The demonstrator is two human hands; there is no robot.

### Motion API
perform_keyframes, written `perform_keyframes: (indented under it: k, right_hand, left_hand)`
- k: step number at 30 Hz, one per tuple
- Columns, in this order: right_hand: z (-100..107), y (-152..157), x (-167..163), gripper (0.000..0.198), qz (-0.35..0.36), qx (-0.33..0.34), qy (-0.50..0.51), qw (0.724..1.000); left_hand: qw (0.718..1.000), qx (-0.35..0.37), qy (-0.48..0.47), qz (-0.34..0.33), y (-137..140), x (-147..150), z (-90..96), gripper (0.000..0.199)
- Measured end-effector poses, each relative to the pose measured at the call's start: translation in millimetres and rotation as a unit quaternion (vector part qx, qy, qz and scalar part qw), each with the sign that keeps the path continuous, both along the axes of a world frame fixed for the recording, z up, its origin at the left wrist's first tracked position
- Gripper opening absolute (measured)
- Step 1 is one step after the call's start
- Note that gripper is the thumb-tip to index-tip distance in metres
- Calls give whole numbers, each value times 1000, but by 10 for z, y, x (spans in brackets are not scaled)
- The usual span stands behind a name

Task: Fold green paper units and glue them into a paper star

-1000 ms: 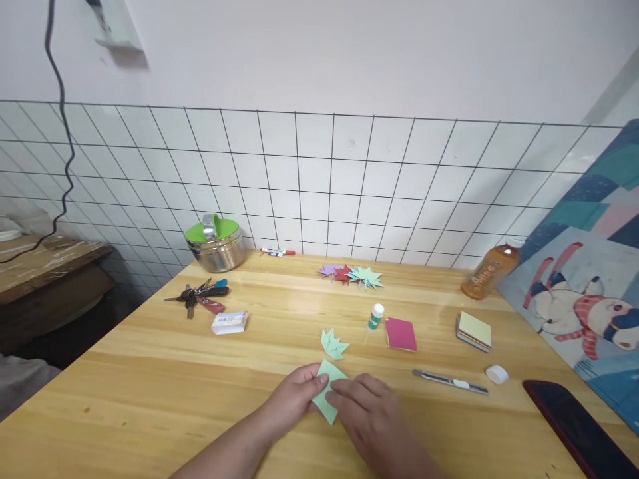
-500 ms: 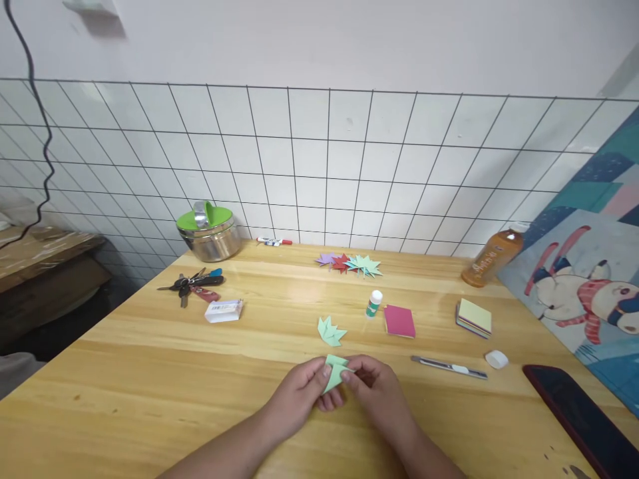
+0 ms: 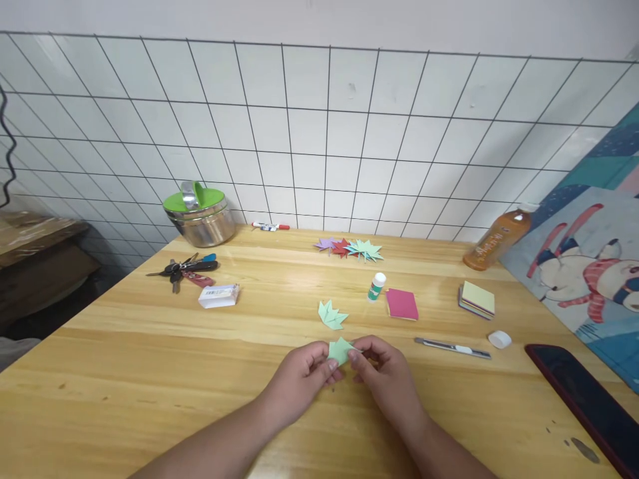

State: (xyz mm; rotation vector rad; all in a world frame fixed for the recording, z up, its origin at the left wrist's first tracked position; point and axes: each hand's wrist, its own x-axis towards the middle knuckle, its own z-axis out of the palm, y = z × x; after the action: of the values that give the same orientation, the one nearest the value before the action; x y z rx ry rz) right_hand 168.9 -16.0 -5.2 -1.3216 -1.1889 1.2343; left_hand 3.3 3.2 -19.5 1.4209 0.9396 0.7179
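Observation:
Between my two hands is a small piece of folded light-green paper (image 3: 340, 350), held just above the wooden table. My left hand (image 3: 302, 376) pinches its left side, thumb on the front and fingers behind. On the other side, my right hand (image 3: 383, 369) grips the right edge between thumb and index finger. Just beyond my hands lies a pointed, leaf-like folded green paper (image 3: 332, 315). Farther back, against the wall side, several folded paper leaves in purple, red and green (image 3: 367, 249) overlap in a row.
A glue stick (image 3: 377, 287) stands near a magenta paper stack (image 3: 402, 305). To the right are a utility knife (image 3: 453, 348), yellow-topped paper pad (image 3: 477, 299), white eraser-like piece (image 3: 500, 339), phone (image 3: 579, 406) and bottle (image 3: 502, 239). Keys (image 3: 182, 268), a small box (image 3: 218, 296) and green-lidded pot (image 3: 202, 216) sit left.
The folded green paper has turned in my fingers, its point now facing upward. My hands have moved slightly apart. The whole view has tilted down a little.

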Motion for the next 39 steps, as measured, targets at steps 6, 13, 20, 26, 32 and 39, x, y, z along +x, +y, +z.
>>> perform_keyframes:
  k: [6, 13, 20, 26, 32, 39]
  right_hand:
    - [-36, 16, 3, 20, 5, 34, -60, 998]
    - [-25, -8, 6, 20, -5, 67, -51, 996]
    - [-39, 10, 7, 20, -31, 49, -31, 998]
    - [2, -2, -5, 21, -31, 25, -45, 998]
    - [-13, -9, -25, 19, -37, 43, -77, 995]
    - [7, -17, -27, 21, -32, 39, -68, 996]
  left_hand:
    - [999, 33, 22, 20, 17, -15, -19, 21]
    - [999, 5, 15, -52, 17, -40, 126, 46]
    - [1000, -12, 3, -28, 37, -36, 83, 38]
    - [999, 40, 12, -29, -11, 1, 69, 29]
    - [998, 43, 55, -4, -17, 29, 75, 26]
    - [990, 81, 116, 4, -9, 13, 108, 29]
